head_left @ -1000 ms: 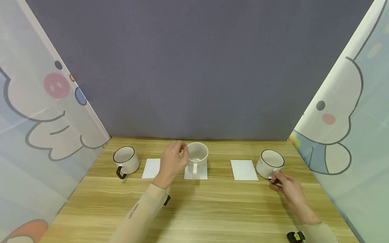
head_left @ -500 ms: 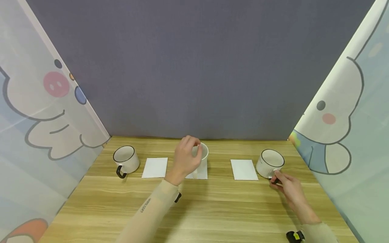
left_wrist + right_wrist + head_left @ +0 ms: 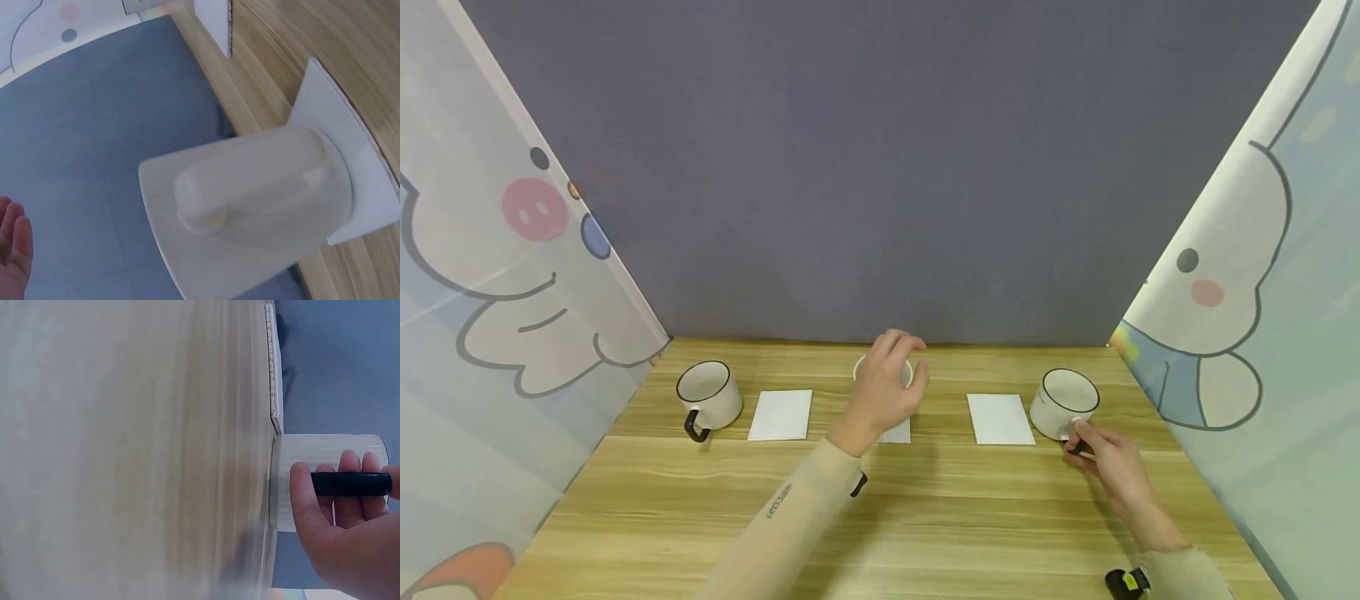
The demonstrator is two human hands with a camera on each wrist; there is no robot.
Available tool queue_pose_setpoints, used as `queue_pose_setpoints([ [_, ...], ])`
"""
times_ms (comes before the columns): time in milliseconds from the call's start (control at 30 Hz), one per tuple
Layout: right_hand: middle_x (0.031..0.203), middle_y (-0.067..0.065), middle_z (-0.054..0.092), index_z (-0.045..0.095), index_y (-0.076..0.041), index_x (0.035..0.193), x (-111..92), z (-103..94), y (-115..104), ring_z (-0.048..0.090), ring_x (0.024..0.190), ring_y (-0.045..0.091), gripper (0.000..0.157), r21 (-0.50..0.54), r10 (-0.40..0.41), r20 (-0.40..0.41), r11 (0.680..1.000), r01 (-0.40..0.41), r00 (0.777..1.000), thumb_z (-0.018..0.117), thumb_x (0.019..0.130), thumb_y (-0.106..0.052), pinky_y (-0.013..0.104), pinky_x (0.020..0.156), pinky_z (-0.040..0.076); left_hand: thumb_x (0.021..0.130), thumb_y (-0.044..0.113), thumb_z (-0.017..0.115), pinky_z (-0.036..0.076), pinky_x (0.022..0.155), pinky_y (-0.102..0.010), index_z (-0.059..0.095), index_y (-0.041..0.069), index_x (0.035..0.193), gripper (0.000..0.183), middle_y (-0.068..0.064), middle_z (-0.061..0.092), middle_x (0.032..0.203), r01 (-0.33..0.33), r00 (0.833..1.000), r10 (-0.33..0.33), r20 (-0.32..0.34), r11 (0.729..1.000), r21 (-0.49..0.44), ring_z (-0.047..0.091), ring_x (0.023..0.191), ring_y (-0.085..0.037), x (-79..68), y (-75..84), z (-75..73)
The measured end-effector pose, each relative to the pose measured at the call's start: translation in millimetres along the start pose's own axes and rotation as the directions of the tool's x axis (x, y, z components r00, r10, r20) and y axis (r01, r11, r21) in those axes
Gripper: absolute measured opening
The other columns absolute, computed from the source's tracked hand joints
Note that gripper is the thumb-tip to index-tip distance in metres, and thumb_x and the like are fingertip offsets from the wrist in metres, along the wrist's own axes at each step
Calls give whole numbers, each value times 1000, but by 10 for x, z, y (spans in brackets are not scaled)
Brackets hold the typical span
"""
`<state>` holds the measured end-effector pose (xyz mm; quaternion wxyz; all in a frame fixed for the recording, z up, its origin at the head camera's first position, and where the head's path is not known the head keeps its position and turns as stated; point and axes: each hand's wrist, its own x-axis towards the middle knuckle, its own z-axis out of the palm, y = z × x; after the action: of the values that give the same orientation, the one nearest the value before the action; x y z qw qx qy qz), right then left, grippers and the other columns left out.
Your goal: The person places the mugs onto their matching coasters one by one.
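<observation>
A plain white mug (image 3: 269, 200) stands upright on the middle white square coaster (image 3: 897, 432), its handle turned towards me. Over it hovers my left hand (image 3: 883, 387), fingers loosely bent and holding nothing; the arm hides much of the mug in the head view. The left wrist view shows those fingers apart from the mug. At the right, my right hand (image 3: 1112, 467) grips the black handle (image 3: 351, 484) of a white mug (image 3: 1063, 404) with a dark rim. This mug stands on the table, just right of the right coaster (image 3: 1001, 418).
Another dark-rimmed white mug (image 3: 715, 406) with a black handle stands at the table's left. Beside it lies the left white coaster (image 3: 780, 414). A grey panel (image 3: 880, 183) rises behind the wooden table (image 3: 970, 525), with printed curtains (image 3: 475, 333) on both sides.
My left hand has moved rightwards from the left side of the middle mug to over it, uncovering the left coaster. My right hand and its mug have stayed in place.
</observation>
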<state>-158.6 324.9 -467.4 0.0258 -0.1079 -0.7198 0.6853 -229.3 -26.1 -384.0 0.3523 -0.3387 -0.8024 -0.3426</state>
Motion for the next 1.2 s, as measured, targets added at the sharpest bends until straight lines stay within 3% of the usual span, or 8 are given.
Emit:
queue_pose_setpoints([
  [633,86,4,63,64,14,93,-6,4,-12,65,85,14,43,8,-3,-7,1000,3,1000,56,105,-27,31,80,59,91,15,62,51,87,-35,66,9,113,24,-4,61,117,68,989,-66,132,998,-9,57,105,-22,174,207,235],
  [967,87,5,63,64,14,94,2,3,-1,65,85,14,42,12,-5,-5,1000,5,1000,55,105,-26,31,80,59,92,17,61,48,95,-32,64,8,117,26,-4,61,124,61,977,-57,206,998,-12,57,110,-21,255,228,422],
  [1200,86,6,62,65,14,93,4,6,-3,65,85,16,43,13,-8,-7,1000,8,1000,57,104,-26,32,80,59,95,21,60,45,102,-34,62,9,122,29,-6,57,136,107,946,-112,303,994,32,54,120,-23,255,268,554],
])
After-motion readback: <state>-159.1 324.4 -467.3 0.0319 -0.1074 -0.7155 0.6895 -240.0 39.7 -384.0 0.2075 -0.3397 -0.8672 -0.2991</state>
